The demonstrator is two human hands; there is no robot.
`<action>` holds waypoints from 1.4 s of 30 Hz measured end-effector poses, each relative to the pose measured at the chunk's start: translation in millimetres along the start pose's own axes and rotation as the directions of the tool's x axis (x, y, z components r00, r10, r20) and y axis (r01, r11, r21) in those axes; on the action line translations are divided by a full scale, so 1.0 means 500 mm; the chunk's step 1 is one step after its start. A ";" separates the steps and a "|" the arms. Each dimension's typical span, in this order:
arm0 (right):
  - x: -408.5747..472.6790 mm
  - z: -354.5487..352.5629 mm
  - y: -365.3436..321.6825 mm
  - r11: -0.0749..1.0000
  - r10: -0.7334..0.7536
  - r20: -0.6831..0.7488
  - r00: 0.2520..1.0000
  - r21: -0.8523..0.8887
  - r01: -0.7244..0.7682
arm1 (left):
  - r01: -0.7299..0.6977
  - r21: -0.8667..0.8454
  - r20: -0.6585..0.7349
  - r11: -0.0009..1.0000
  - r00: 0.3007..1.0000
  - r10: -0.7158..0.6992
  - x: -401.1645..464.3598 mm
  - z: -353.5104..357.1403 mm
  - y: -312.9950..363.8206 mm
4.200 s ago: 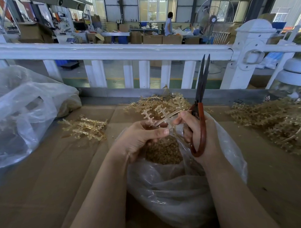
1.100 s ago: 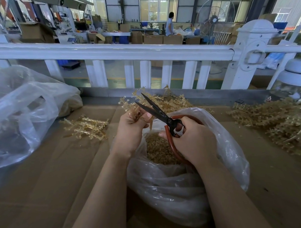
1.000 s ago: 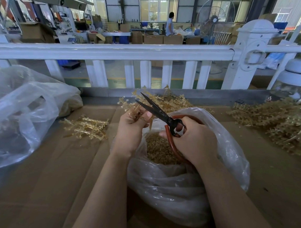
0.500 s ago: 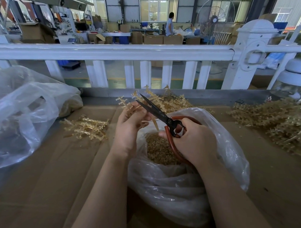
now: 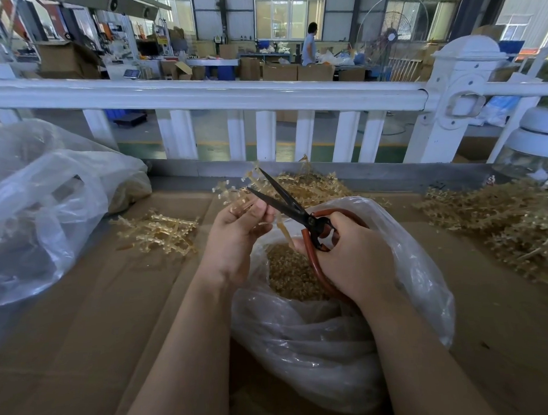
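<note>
Sprue [image 5: 232, 194] pinched in your left hand [image 5: 236, 236] just above the bag [image 5: 418, 280] | right hand [image 5: 355, 257] grips scissors [image 5: 285, 200], blades apart | snip close to the stem, so pieces drop into the bag.

An open plastic bag [image 5: 318, 345] sits at the middle of the cardboard-covered table [image 5: 84, 322], with cut pieces [image 5: 287, 272] inside it. Over its mouth, the left hand [image 5: 236, 236] holds a branched sprig [image 5: 232, 193]. Just right of it, the right hand [image 5: 352, 257] holds scissors [image 5: 285, 200] pointing left and away. A small sprig pile [image 5: 157, 231] lies to the left, another pile [image 5: 312, 187] behind the bag, and a large heap [image 5: 500, 227] at the right. A second bag [image 5: 43, 209] lies far left. A railing [image 5: 200, 95] runs behind the table.
</note>
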State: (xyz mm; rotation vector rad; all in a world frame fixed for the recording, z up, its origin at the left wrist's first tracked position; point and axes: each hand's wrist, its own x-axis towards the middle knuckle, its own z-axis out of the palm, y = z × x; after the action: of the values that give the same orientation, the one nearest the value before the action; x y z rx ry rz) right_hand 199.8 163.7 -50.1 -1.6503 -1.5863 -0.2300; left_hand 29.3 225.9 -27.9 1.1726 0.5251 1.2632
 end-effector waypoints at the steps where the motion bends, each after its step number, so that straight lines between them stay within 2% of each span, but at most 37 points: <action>1: 0.000 0.000 0.000 1.000 -0.003 0.001 1.000 -0.001 0.003 | 0.005 0.004 -0.006 1.000 1.000 -0.005 0.001 -0.001 -0.001; 5: 0.001 0.002 0.001 0.999 0.015 0.000 1.000 -0.047 -0.015 | 0.004 0.065 -0.015 0.998 1.000 -0.003 0.001 0.000 -0.001; 13: 0.001 0.000 0.000 0.999 -0.014 -0.006 1.000 -0.033 0.013 | 0.013 -0.022 -0.023 1.000 1.000 -0.013 0.000 -0.004 0.003; 20: 0.002 -0.005 -0.004 0.998 -0.017 -0.026 1.000 -0.066 0.015 | -0.072 0.164 -0.067 0.984 0.994 0.084 0.003 -0.003 -0.004; 29: -0.002 -0.002 0.001 0.997 -0.025 -0.040 0.999 -0.076 0.022 | -0.090 0.137 -0.060 0.987 0.993 0.099 0.002 0.001 -0.003; 35: -0.004 0.000 0.000 1.000 -0.018 -0.017 1.000 0.011 0.018 | -0.102 0.140 -0.047 0.985 0.993 0.109 0.002 0.001 -0.004; 42: 0.000 -0.001 0.002 0.998 -0.004 -0.019 1.000 -0.067 0.003 | -0.124 0.166 -0.053 0.978 0.989 0.135 0.002 0.002 -0.004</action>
State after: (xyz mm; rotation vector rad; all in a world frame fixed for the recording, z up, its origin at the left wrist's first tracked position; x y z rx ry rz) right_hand 200.9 163.4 -50.3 -1.6914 -1.5826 -0.3029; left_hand 31.1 226.7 -29.2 1.3238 0.6166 1.3936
